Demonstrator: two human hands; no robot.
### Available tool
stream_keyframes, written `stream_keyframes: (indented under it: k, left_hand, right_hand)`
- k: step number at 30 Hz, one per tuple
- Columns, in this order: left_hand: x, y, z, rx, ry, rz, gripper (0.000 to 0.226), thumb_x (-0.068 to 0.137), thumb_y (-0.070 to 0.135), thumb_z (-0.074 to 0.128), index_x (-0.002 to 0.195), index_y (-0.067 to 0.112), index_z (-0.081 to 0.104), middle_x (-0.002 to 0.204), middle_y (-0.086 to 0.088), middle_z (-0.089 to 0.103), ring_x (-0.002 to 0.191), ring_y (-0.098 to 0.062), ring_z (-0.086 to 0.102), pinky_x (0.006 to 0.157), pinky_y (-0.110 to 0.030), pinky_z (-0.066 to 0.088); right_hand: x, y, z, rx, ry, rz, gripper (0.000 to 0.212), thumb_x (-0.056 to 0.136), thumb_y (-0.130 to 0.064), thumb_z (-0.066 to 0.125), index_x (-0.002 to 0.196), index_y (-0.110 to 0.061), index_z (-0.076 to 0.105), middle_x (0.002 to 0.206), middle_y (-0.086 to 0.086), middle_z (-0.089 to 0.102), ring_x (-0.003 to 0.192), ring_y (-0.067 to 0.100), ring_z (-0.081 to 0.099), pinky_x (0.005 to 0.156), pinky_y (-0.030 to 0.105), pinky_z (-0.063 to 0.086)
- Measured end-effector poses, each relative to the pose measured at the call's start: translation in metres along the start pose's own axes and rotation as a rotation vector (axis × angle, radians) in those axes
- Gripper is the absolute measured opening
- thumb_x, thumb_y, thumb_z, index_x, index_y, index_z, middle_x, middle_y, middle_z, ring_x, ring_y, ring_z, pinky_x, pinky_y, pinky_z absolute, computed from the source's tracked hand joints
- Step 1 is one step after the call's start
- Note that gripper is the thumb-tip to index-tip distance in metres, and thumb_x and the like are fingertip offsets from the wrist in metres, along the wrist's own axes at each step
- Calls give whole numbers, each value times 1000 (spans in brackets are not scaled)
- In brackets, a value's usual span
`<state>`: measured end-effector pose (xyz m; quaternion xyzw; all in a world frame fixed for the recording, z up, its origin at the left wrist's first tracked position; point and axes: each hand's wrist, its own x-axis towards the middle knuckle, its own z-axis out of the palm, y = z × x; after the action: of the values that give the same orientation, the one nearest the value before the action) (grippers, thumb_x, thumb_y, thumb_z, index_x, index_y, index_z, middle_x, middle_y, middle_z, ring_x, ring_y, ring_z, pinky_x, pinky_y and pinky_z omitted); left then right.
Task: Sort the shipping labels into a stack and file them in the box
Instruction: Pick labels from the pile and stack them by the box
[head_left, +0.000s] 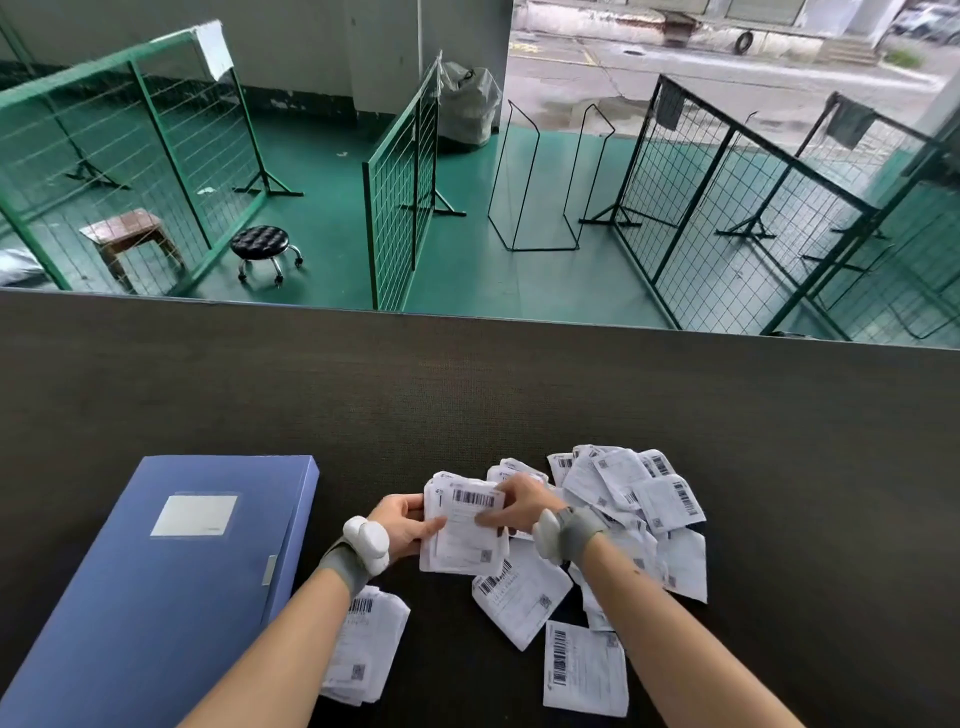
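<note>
the stack of shipping labels (465, 525) is a small wad of white slips, the top one face up with a black barcode along its far edge and a small square code near its near right corner; its edges are uneven. it sits above the dark table, gripped at both sides. the loose shipping labels (631, 499) lie scattered just right of it, overlapping, crumpled, at all angles, most printed side up. a smaller pile of labels (366, 644) lies near the blue file box (156, 597). that box lies flat and seems closed, a pale label pocket on its lid, left of all the paper.
</note>
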<state>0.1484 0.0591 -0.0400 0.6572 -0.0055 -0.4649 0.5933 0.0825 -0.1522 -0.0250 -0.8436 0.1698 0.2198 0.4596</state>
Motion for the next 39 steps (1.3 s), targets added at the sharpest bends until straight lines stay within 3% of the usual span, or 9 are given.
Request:
stream_keyframes:
  k: [4, 7, 9, 15, 20, 25, 28, 32, 39]
  left_hand:
    - [5, -6, -9, 120, 91, 3, 38, 81, -3, 67, 118, -2, 59, 114, -19, 66, 105, -30, 65, 85, -40, 57]
    - [6, -14, -18, 104, 195, -11, 37, 79, -8, 66, 115, -5, 59, 114, -22, 66, 105, -34, 64, 93, -46, 52]
    - [6, -17, -25, 89, 212, -36, 36, 79, -9, 65, 114, -5, 59, 113, -22, 66, 104, -34, 65, 93, -45, 52]
    - [10, -17, -33, 93, 216, -52, 22, 79, -10, 66, 96, 4, 65, 106, -20, 68, 102, -36, 65, 94, -50, 52]
    - [13, -14, -28, 119, 195, -51, 29, 79, -11, 65, 106, -2, 63, 101, -17, 69, 103, -35, 65, 95, -50, 51]
    - [18, -16, -31, 142, 219, -73, 35, 78, -9, 66, 112, -3, 61, 112, -22, 67, 105, -35, 65, 95, -50, 51]
    - [18, -17, -30, 197, 258, -65, 33, 79, -6, 67, 111, -4, 62, 110, -21, 67, 102, -34, 66, 92, -45, 53]
    - [17, -16, -27, 112, 254, -51, 33, 80, -5, 67, 113, -2, 61, 113, -21, 66, 105, -35, 64, 96, -49, 50]
    - [14, -7, -5, -25, 70, -7, 32, 83, 3, 67, 114, 6, 59, 112, -16, 68, 106, -31, 65, 92, -47, 53]
  right_hand:
    - [16, 10, 15, 88, 191, 22, 45, 80, -37, 77, 111, -14, 53, 86, -3, 65, 77, 10, 63, 71, 28, 56]
    - [25, 41, 15, -99, 460, 195, 85, 79, -40, 76, 143, -7, 30, 133, 9, 50, 127, 22, 47, 108, 37, 43]
    - [23, 62, 19, -241, 489, 323, 95, 80, -43, 74, 149, -8, 19, 147, 12, 35, 138, 28, 31, 115, 40, 33]
    - [28, 77, 20, -262, 456, 393, 87, 73, -30, 82, 141, -10, 32, 139, 12, 38, 132, 30, 34, 112, 39, 36]
    - [42, 95, 16, 15, 443, 391, 71, 68, -4, 75, 128, -12, 39, 113, 13, 61, 108, 32, 60, 95, 45, 52]
    - [20, 81, 12, 10, 491, 283, 10, 87, -7, 58, 96, -11, 60, 101, 11, 66, 86, 20, 56, 76, 23, 42]
    - [11, 72, 3, 15, 546, 220, 16, 96, -13, 53, 95, -6, 67, 95, 12, 67, 80, 20, 55, 72, 21, 41]
    - [1, 50, -8, 269, 448, 124, 13, 97, -11, 53, 101, -9, 66, 90, 9, 70, 60, 15, 63, 43, 16, 45]
    - [7, 11, 20, 68, 155, 10, 15, 98, -16, 54, 85, -16, 61, 83, 0, 64, 58, 4, 63, 50, 17, 50]
